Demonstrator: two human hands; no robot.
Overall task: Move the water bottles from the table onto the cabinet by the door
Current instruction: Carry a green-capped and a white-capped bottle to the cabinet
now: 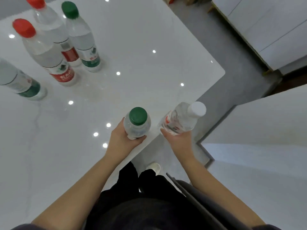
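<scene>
Left hand [123, 140] fingers wrapped round green-cap bottle [137, 123], upright, over desk [149, 47] edge. Right hand [180, 141] fingers wrapped round white-cap bottle [182, 120], tipped right, past desk edge. Both bottles off desk. Four more bottles stand far back on desk: two red-cap [48, 52], one green-cap [83, 39], one more [20, 82] at left, cap out of view. White cabinet [269, 30] at top right, maybe the one by door. To do well: hold tight, keep bottles straight, walk slow, set down flat.
</scene>
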